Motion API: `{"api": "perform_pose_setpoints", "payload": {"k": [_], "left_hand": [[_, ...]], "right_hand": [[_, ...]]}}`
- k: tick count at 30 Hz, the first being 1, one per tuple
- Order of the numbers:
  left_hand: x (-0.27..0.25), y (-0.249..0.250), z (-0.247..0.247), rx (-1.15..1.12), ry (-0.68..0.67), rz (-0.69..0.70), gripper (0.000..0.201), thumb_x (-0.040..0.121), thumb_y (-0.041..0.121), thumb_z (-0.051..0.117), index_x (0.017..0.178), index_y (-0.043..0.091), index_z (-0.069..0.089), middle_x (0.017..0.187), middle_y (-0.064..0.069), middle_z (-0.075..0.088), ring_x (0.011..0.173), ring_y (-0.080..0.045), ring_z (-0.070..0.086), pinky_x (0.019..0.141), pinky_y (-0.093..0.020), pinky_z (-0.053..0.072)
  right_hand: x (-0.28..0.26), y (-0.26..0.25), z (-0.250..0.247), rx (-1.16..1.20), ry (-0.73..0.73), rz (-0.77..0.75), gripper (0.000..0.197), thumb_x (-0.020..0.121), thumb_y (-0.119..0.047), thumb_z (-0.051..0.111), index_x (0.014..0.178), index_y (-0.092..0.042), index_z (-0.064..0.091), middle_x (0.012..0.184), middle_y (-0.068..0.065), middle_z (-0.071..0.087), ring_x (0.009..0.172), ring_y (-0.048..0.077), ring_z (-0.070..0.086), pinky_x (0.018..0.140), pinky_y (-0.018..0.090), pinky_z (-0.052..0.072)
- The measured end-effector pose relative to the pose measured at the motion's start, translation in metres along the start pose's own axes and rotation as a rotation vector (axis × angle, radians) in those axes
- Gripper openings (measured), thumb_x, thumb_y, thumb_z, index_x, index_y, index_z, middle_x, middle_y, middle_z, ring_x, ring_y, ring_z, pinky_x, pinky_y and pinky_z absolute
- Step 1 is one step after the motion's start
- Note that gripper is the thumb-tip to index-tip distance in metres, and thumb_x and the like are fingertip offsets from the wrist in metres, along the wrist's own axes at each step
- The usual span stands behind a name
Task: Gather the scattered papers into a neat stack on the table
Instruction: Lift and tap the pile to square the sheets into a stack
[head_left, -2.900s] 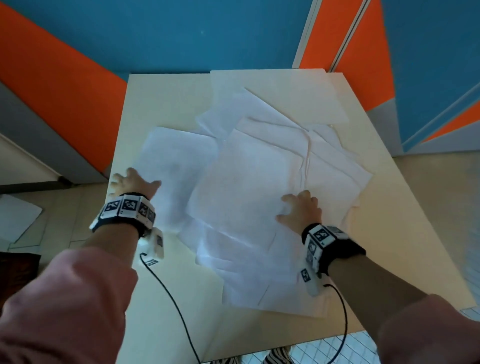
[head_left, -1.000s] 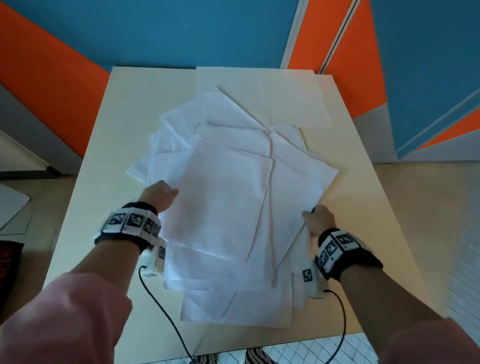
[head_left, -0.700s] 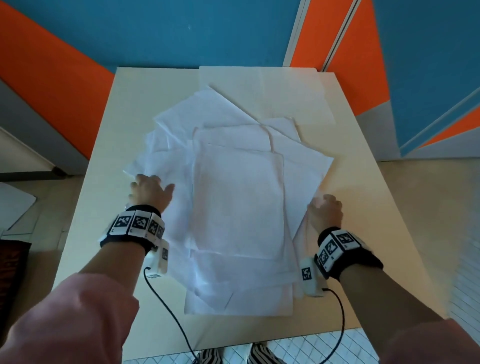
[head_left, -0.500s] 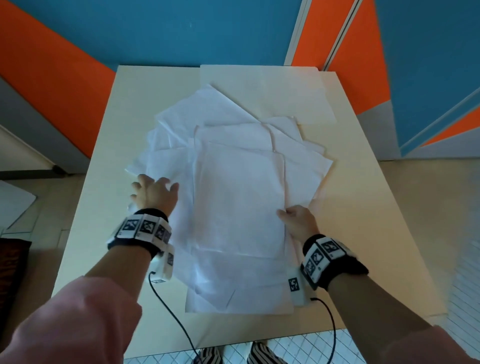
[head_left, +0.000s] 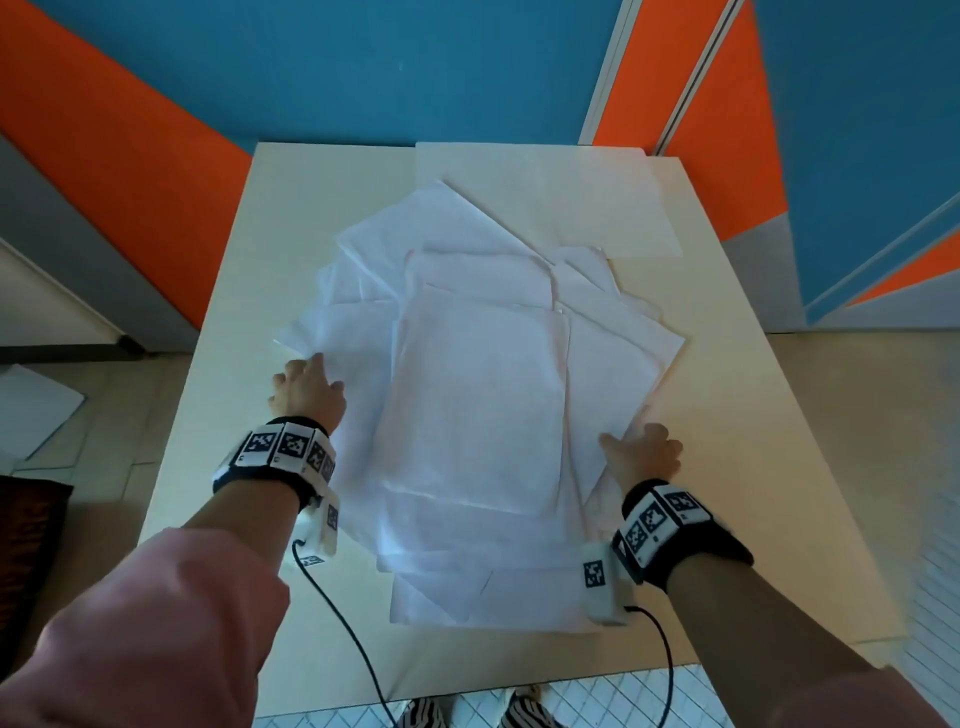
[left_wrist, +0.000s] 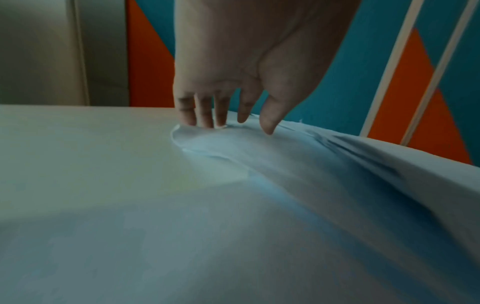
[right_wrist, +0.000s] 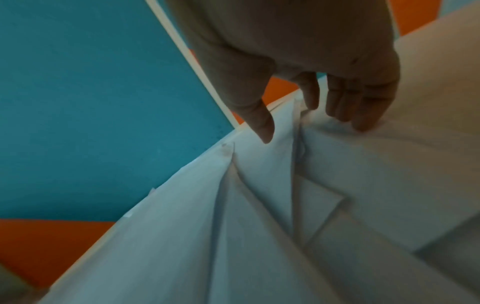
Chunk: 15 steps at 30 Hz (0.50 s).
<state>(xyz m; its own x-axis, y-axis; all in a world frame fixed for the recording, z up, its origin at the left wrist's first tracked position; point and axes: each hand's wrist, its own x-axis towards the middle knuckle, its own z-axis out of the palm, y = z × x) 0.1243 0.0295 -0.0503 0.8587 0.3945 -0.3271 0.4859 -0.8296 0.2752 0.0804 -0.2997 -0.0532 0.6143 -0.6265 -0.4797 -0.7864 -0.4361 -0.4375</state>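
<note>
A loose, fanned pile of white papers (head_left: 483, 405) lies in the middle of the cream table (head_left: 753, 441), its sheets skewed at different angles. One pale sheet (head_left: 545, 197) lies flat at the far edge, partly under the pile. My left hand (head_left: 306, 389) sits at the pile's left edge. In the left wrist view its straight fingers (left_wrist: 205, 121) press down on a paper's rim. My right hand (head_left: 644, 449) is at the pile's right edge. In the right wrist view its fingers (right_wrist: 363, 121) and thumb touch the overlapping sheets (right_wrist: 259, 205) without gripping them.
A stray white sheet (head_left: 31, 410) lies on the floor to the left, near a dark object (head_left: 26, 530). Blue and orange walls stand close behind the table. Wrist-camera cables (head_left: 353, 639) hang over the near edge. Bare tabletop runs along both sides of the pile.
The wide spread of papers has been drawn into a narrower pile. In the last half second my right hand slid off the pile's top to its right edge; the left hand barely moved.
</note>
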Motion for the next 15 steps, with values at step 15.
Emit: {"api": "perform_pose_setpoints", "payload": {"k": [15], "left_hand": [[-0.029,0.014,0.01,-0.075,-0.044,0.055,0.038,0.091,0.014,0.054,0.128,0.004,0.056,0.134,-0.022,0.053,0.122,-0.037,0.05,0.102,-0.039,0.04]], "right_hand": [[-0.002,-0.027,0.016,-0.065,-0.055,-0.22,0.051,0.093,-0.016,0.045,0.142,-0.006,0.032,0.137,0.021,0.039,0.123,0.039,0.043,0.101,0.043,0.038]]}}
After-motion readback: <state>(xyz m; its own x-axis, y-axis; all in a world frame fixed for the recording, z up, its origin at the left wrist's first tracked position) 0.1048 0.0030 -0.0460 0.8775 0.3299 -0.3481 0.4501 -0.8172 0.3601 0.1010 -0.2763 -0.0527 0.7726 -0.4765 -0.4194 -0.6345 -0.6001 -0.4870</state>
